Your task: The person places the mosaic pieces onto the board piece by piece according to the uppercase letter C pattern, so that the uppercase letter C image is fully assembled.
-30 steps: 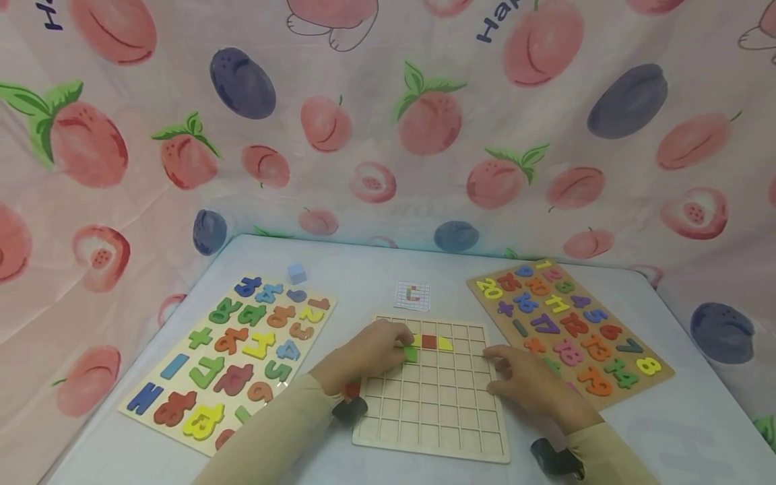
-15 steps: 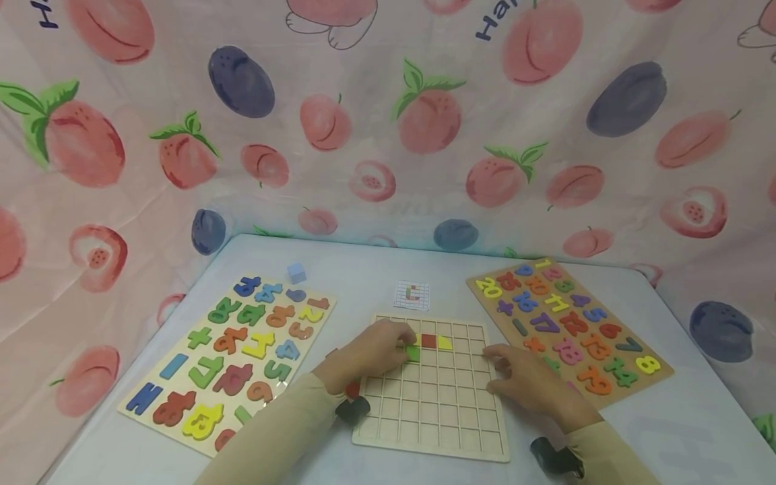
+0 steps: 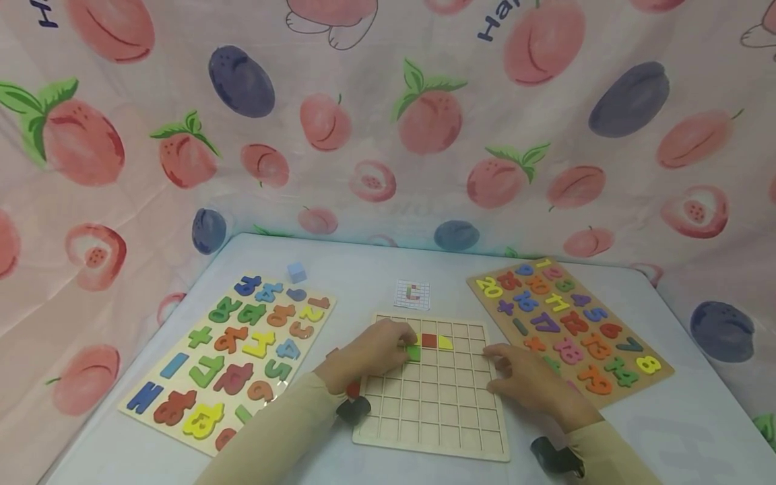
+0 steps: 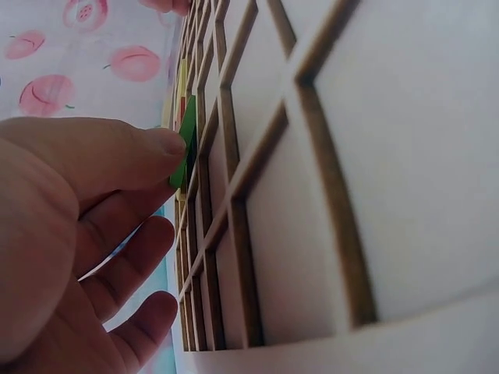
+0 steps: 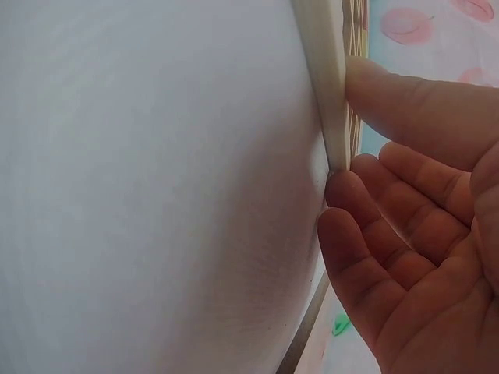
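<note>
In the head view, the left grip [image 3: 377, 349] hung over the upper left of a wooden grid board [image 3: 430, 404], pinching a green tile [image 3: 413, 353], only part of which showed past the fingers. The left wrist view made the hold plainer: thumb and forefinger pressed on the tile, which leaned at a slant to the grid with a dark gap beneath it, while the other fingers curled loosely below. From above, that tilt could not be read.

The head view alone laid out the row just beyond the green tile: a red square [image 3: 429, 341] with a yellow piece [image 3: 445, 343] to its right and a sliver of yellow to its left, by the fingers. From the left wrist they were thin strips of colour.

The right grip [image 3: 526, 380] was spread, thumb and forefinger apart at the board's right edge. The right wrist view showed the thumb touching the rim and the fingertips bunched low beside it, near the tabletop [image 3: 364, 269]. Only the head view took in the small patterned card [image 3: 412, 295] beyond the board.
</note>
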`<action>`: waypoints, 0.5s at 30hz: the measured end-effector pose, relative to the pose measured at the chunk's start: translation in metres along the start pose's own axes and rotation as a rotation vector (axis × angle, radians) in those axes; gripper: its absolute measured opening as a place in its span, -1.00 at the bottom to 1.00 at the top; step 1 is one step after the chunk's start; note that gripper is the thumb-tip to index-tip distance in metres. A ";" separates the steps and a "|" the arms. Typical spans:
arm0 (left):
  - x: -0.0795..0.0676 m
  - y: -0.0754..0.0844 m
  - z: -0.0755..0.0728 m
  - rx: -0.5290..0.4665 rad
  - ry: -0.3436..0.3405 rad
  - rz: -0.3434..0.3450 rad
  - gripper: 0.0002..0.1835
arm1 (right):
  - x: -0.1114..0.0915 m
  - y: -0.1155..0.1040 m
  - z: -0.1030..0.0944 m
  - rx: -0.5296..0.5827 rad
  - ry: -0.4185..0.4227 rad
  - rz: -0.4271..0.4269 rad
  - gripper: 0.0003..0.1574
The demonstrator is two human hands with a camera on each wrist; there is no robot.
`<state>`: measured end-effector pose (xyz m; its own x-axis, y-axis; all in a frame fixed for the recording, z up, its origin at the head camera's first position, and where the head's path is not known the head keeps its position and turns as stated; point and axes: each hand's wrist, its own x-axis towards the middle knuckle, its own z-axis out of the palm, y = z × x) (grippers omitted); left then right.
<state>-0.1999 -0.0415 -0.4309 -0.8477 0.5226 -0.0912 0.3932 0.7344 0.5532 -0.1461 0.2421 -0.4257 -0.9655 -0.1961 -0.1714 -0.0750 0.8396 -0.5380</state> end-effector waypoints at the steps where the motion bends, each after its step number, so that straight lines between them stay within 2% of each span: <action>1: 0.000 0.000 0.000 -0.002 0.000 -0.001 -0.69 | 0.000 0.000 0.000 -0.001 -0.002 -0.002 -0.29; 15: -0.002 0.001 0.001 -0.001 0.018 0.012 -0.68 | -0.002 -0.001 -0.001 0.000 -0.001 0.002 -0.30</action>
<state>-0.1978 -0.0411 -0.4314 -0.8490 0.5237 -0.0699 0.4030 0.7275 0.5553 -0.1449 0.2424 -0.4237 -0.9653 -0.1949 -0.1738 -0.0728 0.8401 -0.5375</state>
